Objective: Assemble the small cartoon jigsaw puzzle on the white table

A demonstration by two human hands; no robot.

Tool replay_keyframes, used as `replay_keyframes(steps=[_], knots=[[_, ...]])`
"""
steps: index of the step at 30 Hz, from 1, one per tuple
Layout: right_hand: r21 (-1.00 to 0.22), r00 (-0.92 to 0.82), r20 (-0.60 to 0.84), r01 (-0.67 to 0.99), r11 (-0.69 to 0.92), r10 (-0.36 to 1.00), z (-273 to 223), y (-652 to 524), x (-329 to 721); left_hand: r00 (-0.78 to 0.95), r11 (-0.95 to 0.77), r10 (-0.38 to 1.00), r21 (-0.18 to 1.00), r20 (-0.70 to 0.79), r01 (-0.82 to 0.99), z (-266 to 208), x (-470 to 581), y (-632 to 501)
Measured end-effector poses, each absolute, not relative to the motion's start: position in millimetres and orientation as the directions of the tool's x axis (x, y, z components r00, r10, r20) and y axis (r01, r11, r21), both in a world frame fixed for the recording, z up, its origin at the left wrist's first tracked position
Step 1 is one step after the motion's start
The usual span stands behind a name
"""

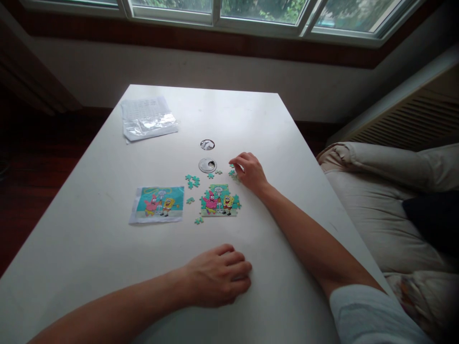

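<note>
A partly assembled jigsaw puzzle point(219, 200) with a pink, a grey and a yellow cartoon figure lies on the white table. Above its upper right corner, my right hand point(252, 173) pinches a small teal puzzle piece point(232, 166) between thumb and index finger. Just below those fingertips lies another loose piece point(231, 173). My left hand point(218, 275) rests on the table nearer to me, its fingers curled in and nothing visible in them. Left of the puzzle lies a reference picture point(159, 204) with the same figures. Several loose teal pieces point(192, 181) are scattered between picture and puzzle.
Papers under a clear plastic sleeve point(149, 119) lie at the table's far left. Two round openings sit in the tabletop beyond the puzzle, the nearer with a grey ring cover point(207, 165). A beige sofa point(380, 205) stands along the right side; windows are behind.
</note>
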State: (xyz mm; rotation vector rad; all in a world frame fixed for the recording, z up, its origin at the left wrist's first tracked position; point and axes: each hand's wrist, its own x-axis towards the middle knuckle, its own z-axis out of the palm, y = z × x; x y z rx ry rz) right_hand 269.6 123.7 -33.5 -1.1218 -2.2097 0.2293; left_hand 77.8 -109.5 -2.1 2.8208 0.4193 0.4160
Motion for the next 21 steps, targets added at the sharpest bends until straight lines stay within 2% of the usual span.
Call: replay_keyframes(steps=[8,14,17,21], knots=[[-0.441,-0.436,0.434,0.660,0.608,0.788,-33,124,271,0.913,-0.909,0.366,0.280,0.179,0.309,1,76,-106],[-0.485,-0.310,0.473,0.690,0.537,0.825,-23,143,304,0.904,-0.896,0.396,0.281,0.163,0.342,2,75,-104],[-0.496,-0.248,0.479,0.714,0.493,0.842,-24,154,323,0.856,-0.849,0.500,0.271,0.135,0.453,2,74,-102],[-0.525,-0.223,0.474,0.705,0.477,0.852,-31,160,332,0.670,-0.669,0.738,0.213,0.077,0.712,3,71,-102]])
